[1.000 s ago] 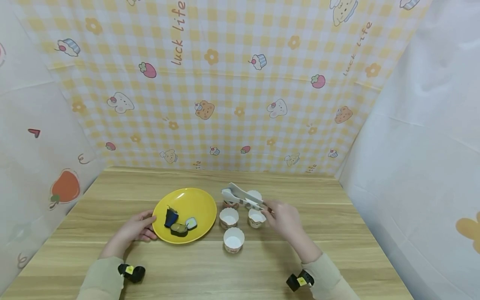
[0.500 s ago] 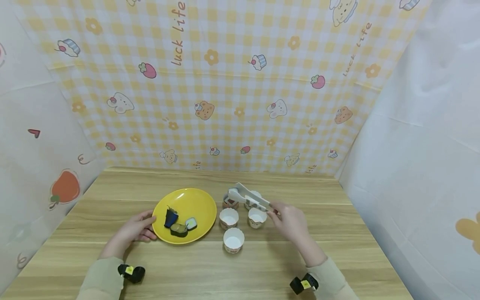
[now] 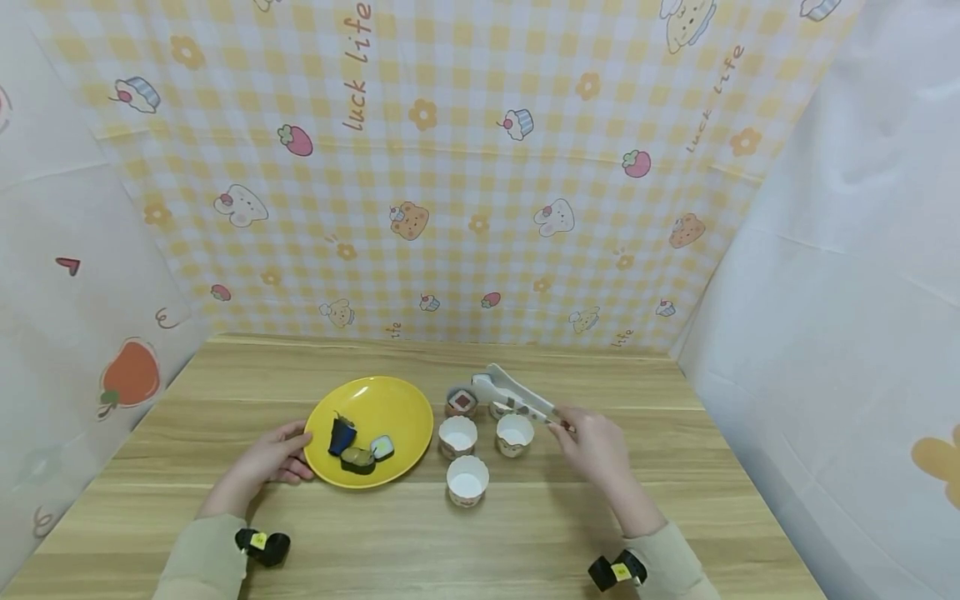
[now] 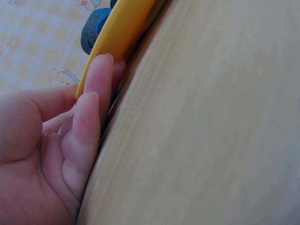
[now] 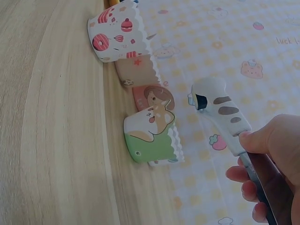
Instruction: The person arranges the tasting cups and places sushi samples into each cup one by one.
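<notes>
My left hand (image 3: 273, 454) pinches the left rim of a yellow plate (image 3: 405, 404), thumb on top and fingers underneath. On the plate lie a dark blue sushi piece (image 3: 342, 437), a dark-sided oval one (image 3: 358, 460) and a small white-topped roll (image 3: 382, 447). My right hand (image 3: 596, 446) grips tongs (image 5: 227, 110) with white, brown-striped paw tips. At those tips shows a small dark-sided, pale-topped piece (image 5: 200, 101). The tongs hang over the back right paper cup (image 3: 498, 412), partly hiding it. A roll (image 3: 462, 400) with a reddish centre shows in the back left cup (image 3: 460, 414).
Several paper cups stand right of the plate, among them a front one (image 3: 467, 497), a middle left one (image 3: 458, 448) and a middle right one (image 3: 513, 447). A checked cloth (image 3: 480, 183) hangs behind the wooden table (image 3: 525, 550).
My right hand and the tongs have moved right, from above the back left cup to above the back right one. The roll in the back left cup has come into view. My left hand stays put.
</notes>
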A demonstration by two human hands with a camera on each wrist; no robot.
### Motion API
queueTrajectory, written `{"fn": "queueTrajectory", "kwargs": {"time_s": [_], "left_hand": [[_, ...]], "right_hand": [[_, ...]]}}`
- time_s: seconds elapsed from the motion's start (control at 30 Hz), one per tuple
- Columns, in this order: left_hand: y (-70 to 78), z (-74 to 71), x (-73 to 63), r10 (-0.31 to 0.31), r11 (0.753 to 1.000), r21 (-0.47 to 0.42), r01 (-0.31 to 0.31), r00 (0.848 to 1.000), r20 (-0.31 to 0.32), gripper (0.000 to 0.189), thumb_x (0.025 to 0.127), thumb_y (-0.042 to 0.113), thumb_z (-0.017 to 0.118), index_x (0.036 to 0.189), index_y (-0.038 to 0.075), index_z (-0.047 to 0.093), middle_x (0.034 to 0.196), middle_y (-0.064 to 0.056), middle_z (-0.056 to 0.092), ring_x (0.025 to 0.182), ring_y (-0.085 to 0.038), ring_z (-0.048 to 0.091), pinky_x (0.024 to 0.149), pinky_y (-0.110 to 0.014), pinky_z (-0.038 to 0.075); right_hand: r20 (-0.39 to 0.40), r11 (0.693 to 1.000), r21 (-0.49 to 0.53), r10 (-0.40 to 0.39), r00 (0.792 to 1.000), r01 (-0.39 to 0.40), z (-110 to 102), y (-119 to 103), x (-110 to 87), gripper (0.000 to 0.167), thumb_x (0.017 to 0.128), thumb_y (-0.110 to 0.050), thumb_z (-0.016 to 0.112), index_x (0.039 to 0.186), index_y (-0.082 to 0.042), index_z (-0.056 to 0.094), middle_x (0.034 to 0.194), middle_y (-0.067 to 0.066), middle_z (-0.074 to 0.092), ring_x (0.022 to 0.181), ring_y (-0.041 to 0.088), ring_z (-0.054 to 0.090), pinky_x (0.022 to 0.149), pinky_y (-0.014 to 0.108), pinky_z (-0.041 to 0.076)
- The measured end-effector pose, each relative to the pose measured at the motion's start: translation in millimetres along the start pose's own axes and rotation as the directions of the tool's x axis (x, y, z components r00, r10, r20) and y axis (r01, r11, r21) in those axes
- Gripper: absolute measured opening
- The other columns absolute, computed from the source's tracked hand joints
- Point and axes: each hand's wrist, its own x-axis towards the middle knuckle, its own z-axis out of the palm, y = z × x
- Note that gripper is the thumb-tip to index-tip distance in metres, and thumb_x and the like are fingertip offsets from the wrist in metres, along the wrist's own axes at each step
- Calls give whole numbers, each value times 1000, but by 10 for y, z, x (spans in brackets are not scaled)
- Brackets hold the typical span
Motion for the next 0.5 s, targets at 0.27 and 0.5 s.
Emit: {"fn": "queueTrajectory", "kwargs": {"time_s": [0.27,0.5], "left_hand": [[-2,1,2,6,1000,-5,-6,1000,0,58,104,18,39,145,-14,12,75,-9,62,63,-20,65,56,-31,55],[3,1,-2,3,1000,-3,-3,1000,-2,58,104,19,39,145,-14,13,76,-9,62,63,-20,65,56,-31,55]], "right_hand": [[-26,1000,-5,22,999,-22,-7,79,-55,24,82,-20,77,102,-8,74,75,-3,65,50,3,42,41,21,34],[-11,999,-2,48,999,-48,-38,134,-89,24,83,-19,77,103,-7,73,75,-1,66,50,5,43,42,24,35]]}}
